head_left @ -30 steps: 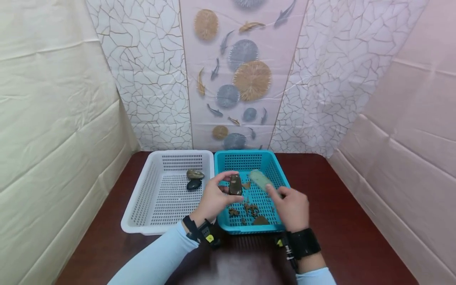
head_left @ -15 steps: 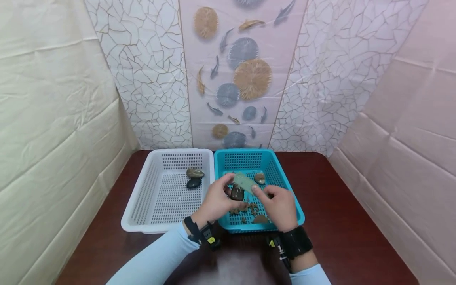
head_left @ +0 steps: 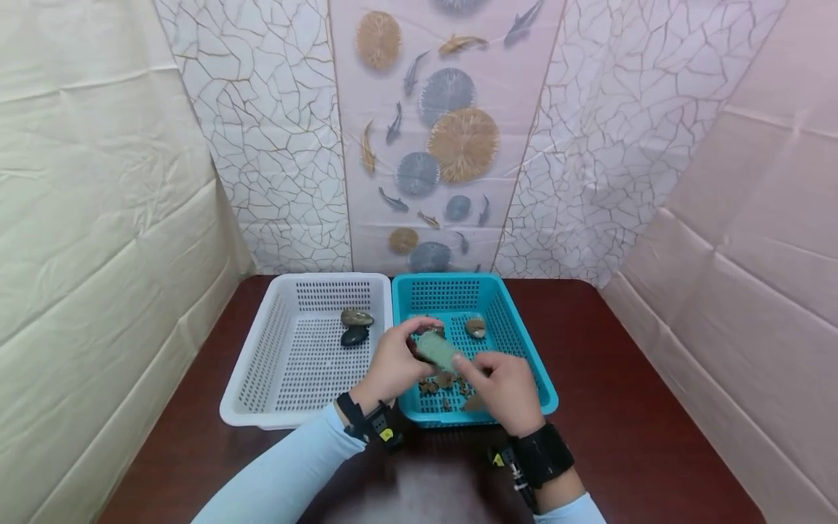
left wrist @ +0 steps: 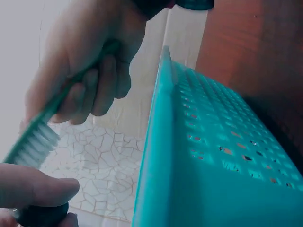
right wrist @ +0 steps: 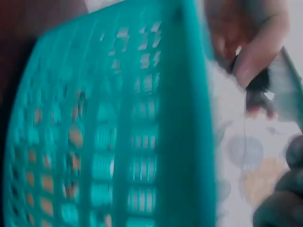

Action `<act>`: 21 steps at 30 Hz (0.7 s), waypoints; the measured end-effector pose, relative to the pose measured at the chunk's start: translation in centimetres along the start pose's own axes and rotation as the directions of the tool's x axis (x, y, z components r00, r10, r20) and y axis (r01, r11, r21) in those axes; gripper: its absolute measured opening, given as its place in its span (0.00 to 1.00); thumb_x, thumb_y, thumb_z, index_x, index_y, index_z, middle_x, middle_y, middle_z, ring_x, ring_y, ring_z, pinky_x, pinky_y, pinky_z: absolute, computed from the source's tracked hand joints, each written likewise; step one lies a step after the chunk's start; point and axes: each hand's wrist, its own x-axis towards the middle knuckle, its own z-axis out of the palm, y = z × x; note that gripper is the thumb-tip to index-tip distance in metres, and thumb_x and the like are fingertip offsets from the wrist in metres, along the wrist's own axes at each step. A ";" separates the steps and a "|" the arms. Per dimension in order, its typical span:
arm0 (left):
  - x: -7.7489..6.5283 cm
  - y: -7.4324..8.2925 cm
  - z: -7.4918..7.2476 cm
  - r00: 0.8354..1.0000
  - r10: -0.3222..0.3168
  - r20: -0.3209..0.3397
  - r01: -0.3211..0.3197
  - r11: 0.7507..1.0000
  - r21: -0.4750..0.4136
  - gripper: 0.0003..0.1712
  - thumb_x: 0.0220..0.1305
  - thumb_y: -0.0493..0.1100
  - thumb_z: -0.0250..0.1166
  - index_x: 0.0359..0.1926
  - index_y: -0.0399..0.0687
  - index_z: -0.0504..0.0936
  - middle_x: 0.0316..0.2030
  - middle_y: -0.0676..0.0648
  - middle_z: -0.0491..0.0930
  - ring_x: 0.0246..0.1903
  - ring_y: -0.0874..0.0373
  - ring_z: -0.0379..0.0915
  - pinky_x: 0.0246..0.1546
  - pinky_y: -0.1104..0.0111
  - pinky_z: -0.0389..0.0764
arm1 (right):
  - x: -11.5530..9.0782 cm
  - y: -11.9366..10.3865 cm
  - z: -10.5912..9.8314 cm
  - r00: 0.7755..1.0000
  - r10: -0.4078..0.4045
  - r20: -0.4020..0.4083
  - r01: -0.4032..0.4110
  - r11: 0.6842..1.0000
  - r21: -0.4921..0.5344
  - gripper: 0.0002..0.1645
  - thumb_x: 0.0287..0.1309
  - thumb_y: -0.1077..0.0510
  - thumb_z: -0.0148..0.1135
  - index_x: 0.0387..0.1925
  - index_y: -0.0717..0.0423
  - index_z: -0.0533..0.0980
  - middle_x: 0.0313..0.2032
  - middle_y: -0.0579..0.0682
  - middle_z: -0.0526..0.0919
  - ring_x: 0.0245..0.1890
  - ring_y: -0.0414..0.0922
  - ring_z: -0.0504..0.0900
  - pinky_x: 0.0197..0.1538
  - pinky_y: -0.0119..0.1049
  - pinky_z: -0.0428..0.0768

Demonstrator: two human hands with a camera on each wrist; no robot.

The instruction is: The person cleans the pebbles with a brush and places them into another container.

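Observation:
My left hand (head_left: 394, 358) grips a dark stone (left wrist: 42, 215) between thumb and fingers above the teal basket. In my right hand (head_left: 509, 389) is a green brush (head_left: 437, 351), its handle held under the thumb. White bristles (left wrist: 34, 145) point down toward the stone in the left wrist view. From the head view the brush head covers most of the stone. Whether the bristles touch it I cannot tell. The right wrist view, blurred, shows the stone (right wrist: 258, 81) pinched by the left fingers.
The teal basket (head_left: 543, 393) holds a rounded stone (head_left: 475, 327) and several brown crumbly pieces (head_left: 428, 387). To its left stands a white basket (head_left: 244, 397) with an olive stone (head_left: 356, 318) and a black stone (head_left: 354, 336). Both sit on a dark red table (head_left: 628, 407).
My right hand has brought the brush left and down from the basket's right side onto the stone. The left hand stays nearly in place and has tilted the stone a little.

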 end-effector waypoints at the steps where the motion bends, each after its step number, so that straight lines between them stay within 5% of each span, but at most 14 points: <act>1: 0.1 -0.1 -0.1 1.000 0.001 -0.004 -0.001 1.000 0.008 0.43 0.52 0.27 0.83 0.68 0.55 0.84 0.53 0.49 0.85 0.32 0.56 0.75 0.34 0.64 0.81 | 0.1 0.0 0.1 1.000 0.012 -0.007 -0.012 1.000 0.002 0.37 0.77 0.39 0.68 0.14 0.44 0.65 0.14 0.37 0.56 0.15 0.40 0.60 0.22 0.36 0.57; 7: 0.2 -0.3 -0.6 1.000 0.004 -0.021 -0.003 1.000 0.030 0.42 0.51 0.25 0.82 0.67 0.55 0.86 0.52 0.49 0.85 0.28 0.55 0.74 0.30 0.64 0.80 | 0.4 0.0 0.4 0.998 0.041 0.047 -0.043 0.998 0.035 0.37 0.77 0.39 0.69 0.13 0.45 0.65 0.15 0.37 0.55 0.16 0.39 0.58 0.23 0.35 0.57; 11: 0.2 -0.3 -0.8 0.998 0.014 -0.056 -0.011 0.998 0.058 0.43 0.51 0.24 0.81 0.68 0.56 0.86 0.53 0.50 0.86 0.29 0.55 0.75 0.32 0.63 0.80 | 0.5 -0.3 1.0 0.998 0.053 -0.023 -0.053 0.998 0.030 0.37 0.77 0.38 0.68 0.14 0.46 0.66 0.15 0.39 0.58 0.16 0.41 0.60 0.23 0.36 0.57; 17: 0.0 -0.5 -1.0 0.993 0.076 -0.094 -0.069 0.994 0.081 0.39 0.54 0.22 0.77 0.65 0.56 0.88 0.53 0.52 0.87 0.32 0.53 0.79 0.34 0.64 0.82 | 0.3 -0.6 1.6 0.999 0.051 -0.004 -0.050 0.997 0.058 0.37 0.77 0.39 0.68 0.13 0.46 0.67 0.13 0.39 0.59 0.15 0.42 0.61 0.23 0.35 0.58; 21: -0.3 -0.5 -1.0 0.991 0.063 -0.117 -0.048 0.991 0.126 0.39 0.53 0.23 0.76 0.65 0.55 0.88 0.52 0.52 0.87 0.37 0.58 0.82 0.41 0.61 0.87 | 0.3 -0.6 1.5 0.996 0.074 -0.039 -0.071 0.995 0.069 0.37 0.78 0.39 0.67 0.13 0.47 0.66 0.14 0.39 0.58 0.16 0.42 0.60 0.24 0.36 0.58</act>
